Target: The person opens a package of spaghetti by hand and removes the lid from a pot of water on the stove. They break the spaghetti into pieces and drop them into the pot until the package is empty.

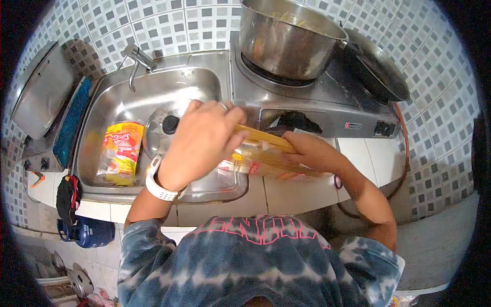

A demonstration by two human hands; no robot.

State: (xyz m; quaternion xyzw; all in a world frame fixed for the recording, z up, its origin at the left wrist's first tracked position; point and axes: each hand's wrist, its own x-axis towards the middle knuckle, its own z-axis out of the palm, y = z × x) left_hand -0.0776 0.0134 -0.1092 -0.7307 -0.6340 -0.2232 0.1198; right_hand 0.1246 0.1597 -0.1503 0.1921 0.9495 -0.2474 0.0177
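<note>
1. Clear packet (pixel 286 167), printed, one: held aslant above the bench (pixel 291 197), beside the front edge of the sink (pixel 102 193).
2. Long yellow strands (pixel 261 137), one bundle: along the upper side of the packet, well outside the pot (pixel 286 48).
3. Left hand (pixel 204 140), with white wristband (pixel 156 181): fingers curled, grip closed at the packet's sink-side end; whether on film, strands or both cannot be told, the hand's back being in the way.
4. Right hand (pixel 312 151): grip narrow, thumb and fingers holding the packet and strands near the other end.
5. Pot: on the stove (pixel 335 115), uncovered; yellowish, strand-like contents (pixel 294 21) near the rim. The view into it is poor; they appear to be of the same kind as the held strands.
6. Done, by judgement: the pot set in place and partly filled.
7. Outstanding, by judgement: the held bundle, not in the pot; how much of it remains inside the film is unclear.
8. Red-and-yellow pouch (pixel 123 153): lying in the sink, beside a round lid (pixel 153 135) with a dark knob.
</note>
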